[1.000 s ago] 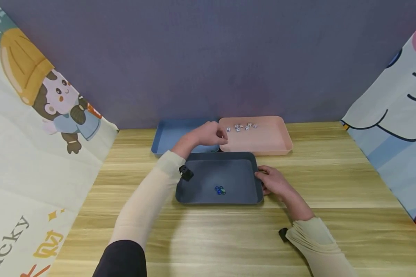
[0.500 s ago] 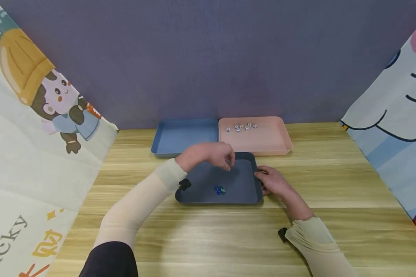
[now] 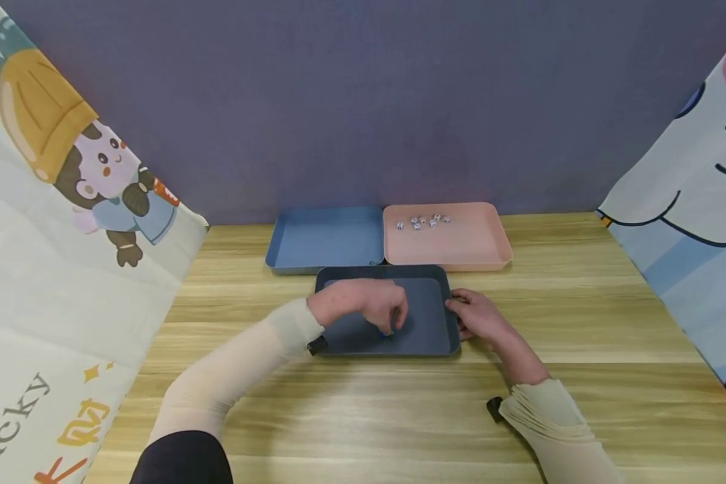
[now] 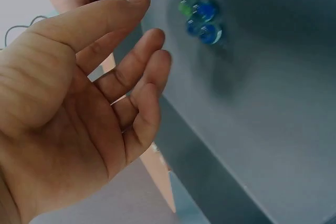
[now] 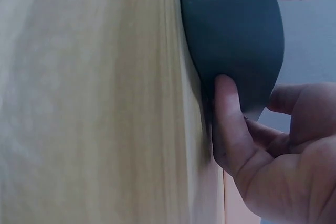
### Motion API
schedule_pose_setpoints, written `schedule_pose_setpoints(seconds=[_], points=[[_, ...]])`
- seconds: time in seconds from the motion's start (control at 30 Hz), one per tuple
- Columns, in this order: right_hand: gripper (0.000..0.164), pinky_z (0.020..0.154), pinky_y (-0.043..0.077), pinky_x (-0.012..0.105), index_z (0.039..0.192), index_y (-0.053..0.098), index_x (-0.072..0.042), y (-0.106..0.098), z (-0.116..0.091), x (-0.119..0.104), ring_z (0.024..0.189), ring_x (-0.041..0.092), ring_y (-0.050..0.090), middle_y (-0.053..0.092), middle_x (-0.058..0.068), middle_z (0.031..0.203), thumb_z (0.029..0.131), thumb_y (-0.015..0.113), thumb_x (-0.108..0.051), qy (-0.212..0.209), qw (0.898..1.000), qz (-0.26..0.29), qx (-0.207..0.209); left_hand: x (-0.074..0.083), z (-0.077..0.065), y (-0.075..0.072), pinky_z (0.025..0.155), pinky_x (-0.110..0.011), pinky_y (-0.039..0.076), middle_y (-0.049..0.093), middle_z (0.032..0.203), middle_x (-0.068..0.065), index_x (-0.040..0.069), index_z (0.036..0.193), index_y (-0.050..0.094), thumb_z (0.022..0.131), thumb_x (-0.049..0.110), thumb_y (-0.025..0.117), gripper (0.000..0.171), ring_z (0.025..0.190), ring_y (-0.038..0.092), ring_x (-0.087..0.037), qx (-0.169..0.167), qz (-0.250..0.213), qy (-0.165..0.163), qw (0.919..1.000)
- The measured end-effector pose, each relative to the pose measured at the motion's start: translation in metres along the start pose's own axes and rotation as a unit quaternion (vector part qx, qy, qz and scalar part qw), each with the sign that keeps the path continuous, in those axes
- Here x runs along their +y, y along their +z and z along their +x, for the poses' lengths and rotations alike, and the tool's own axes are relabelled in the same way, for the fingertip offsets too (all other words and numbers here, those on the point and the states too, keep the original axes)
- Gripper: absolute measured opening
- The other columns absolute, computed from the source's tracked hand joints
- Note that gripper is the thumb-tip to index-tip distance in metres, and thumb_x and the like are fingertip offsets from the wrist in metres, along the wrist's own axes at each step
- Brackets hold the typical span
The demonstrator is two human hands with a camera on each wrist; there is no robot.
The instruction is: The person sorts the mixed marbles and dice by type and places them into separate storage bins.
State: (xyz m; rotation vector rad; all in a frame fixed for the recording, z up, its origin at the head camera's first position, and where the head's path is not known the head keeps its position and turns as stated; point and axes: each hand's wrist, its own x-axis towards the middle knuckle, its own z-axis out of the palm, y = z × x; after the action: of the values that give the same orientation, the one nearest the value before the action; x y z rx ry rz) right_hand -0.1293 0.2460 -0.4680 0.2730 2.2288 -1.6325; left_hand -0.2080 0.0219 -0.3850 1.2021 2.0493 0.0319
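Note:
Several blue and green glass marbles (image 4: pixel 202 17) lie clustered in the dark grey tray (image 3: pixel 429 323). My left hand (image 3: pixel 366 300) reaches down over them, and its fingers partly hide them in the head view. In the left wrist view the left hand (image 4: pixel 89 87) has its fingers loosely bent and apart from the marbles, with nothing between them. At the tray's right side, my right hand (image 3: pixel 478 314) grips the rim. The right wrist view has the right hand (image 5: pixel 286 163) with a digit pressed on the outside of the tray wall (image 5: pixel 236 30).
Behind the dark tray stand a blue tray (image 3: pixel 327 235) and a pink tray (image 3: pixel 460 245), side by side. Several white dice (image 3: pixel 432 223) lie in the pink one. A tiny shiny thing (image 3: pixel 372 263) sits at the blue tray's front right corner. A purple-grey backdrop (image 3: pixel 363 107) rises behind.
My left hand has come from above the edge between the blue and pink trays, forward and down to the marbles in the dark tray. The right hand keeps its grip.

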Motion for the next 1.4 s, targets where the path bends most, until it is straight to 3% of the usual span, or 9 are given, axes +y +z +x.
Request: schedule_pose_setpoints(seconds=[0.03,0.13,0.3,0.67,1.03,1.4], points=[[0.054,0.059,0.055,0.04,0.149,0.031,0.002,0.0,0.0,0.0,0.068,0.023,0.057,0.053,0.022,0.108,0.104,0.046,-0.024,0.0,1.0,0.001,-0.001,0.0,0.001,0.002,0.069,-0.027,0.052,0.064,0.092,0.011,0.019,0.101,0.074,0.086,0.012,0.076,0.016,0.078,0.061,-0.006,-0.002,0.002,-0.003,1.0],[0.055,0.06,0.055,0.04,0.15,0.03,0.002,-0.001,0.0,0.0,0.069,0.023,0.057,0.053,0.023,0.108,0.104,0.045,-0.025,0.0,1.0,0.0,-0.004,-0.001,0.004,0.007,0.067,-0.024,0.051,0.064,0.089,0.012,0.02,0.099,0.075,0.085,0.012,0.077,0.016,0.077,0.06,-0.006,-0.001,0.007,-0.002,1.0],[0.054,0.059,0.056,0.04,0.149,0.031,0.002,-0.001,0.001,-0.001,0.068,0.023,0.057,0.053,0.022,0.105,0.104,0.045,-0.025,0.001,1.0,0.0,-0.002,-0.006,0.011,0.016,0.066,-0.024,0.05,0.064,0.085,0.011,0.021,0.094,0.074,0.083,0.013,0.08,0.015,0.073,0.06,-0.007,0.005,0.014,0.003,0.9999],[0.054,0.059,0.056,0.04,0.149,0.031,0.002,0.0,0.0,0.0,0.068,0.023,0.057,0.054,0.021,0.103,0.104,0.045,-0.025,0.001,1.0,0.002,-0.001,-0.013,0.019,0.026,0.065,-0.024,0.05,0.062,0.086,0.014,0.024,0.087,0.073,0.082,0.021,0.081,0.011,0.074,0.058,-0.007,0.05,0.066,-0.027,0.9962],[0.054,0.06,0.056,0.041,0.149,0.031,0.003,0.001,-0.002,0.001,0.068,0.024,0.058,0.054,0.023,0.106,0.104,0.045,-0.025,-0.009,1.0,-0.001,-0.005,-0.016,0.015,0.018,0.066,-0.023,0.049,0.063,0.085,0.013,0.021,0.091,0.075,0.085,0.023,0.079,0.008,0.074,0.059,-0.005,0.078,0.007,0.006,0.9969],[0.055,0.061,0.056,0.041,0.149,0.03,0.004,0.0,-0.003,0.001,0.069,0.024,0.059,0.052,0.026,0.113,0.104,0.045,-0.024,-0.014,1.0,-0.001,-0.009,-0.025,0.01,0.008,0.084,-0.023,0.049,0.065,0.095,0.014,0.02,0.101,0.074,0.087,0.028,0.075,0.016,0.092,0.059,-0.003,0.12,-0.022,0.01,0.9925]])
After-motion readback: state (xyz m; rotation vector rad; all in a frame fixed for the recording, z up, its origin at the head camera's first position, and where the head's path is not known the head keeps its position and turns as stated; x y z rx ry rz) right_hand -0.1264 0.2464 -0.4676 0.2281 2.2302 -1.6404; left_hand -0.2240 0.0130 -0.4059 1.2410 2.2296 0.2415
